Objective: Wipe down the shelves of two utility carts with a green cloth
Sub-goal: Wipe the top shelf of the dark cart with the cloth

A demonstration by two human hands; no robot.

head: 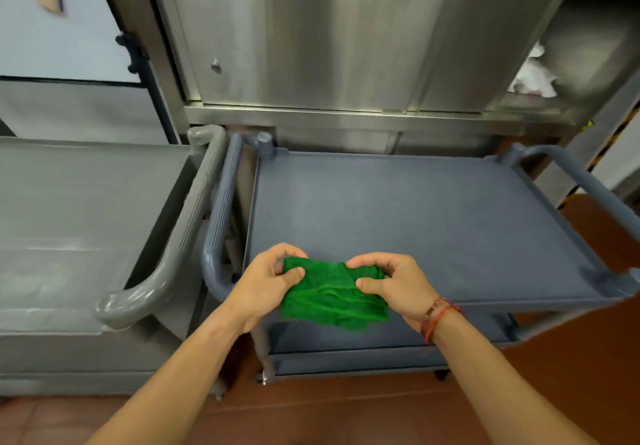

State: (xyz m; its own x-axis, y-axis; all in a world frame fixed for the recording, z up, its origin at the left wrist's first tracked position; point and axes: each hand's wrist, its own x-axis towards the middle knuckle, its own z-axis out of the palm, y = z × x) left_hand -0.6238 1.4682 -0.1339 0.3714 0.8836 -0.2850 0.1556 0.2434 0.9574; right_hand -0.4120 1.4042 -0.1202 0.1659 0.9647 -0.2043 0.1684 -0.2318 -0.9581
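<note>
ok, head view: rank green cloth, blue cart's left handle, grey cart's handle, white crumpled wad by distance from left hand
1. green cloth: pinched in the left hand itself.
2. blue cart's left handle: just left of it.
3. grey cart's handle: further left.
4. white crumpled wad: far back, right.

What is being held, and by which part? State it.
The green cloth: left hand pinches its left end, right hand its right end.
</note>
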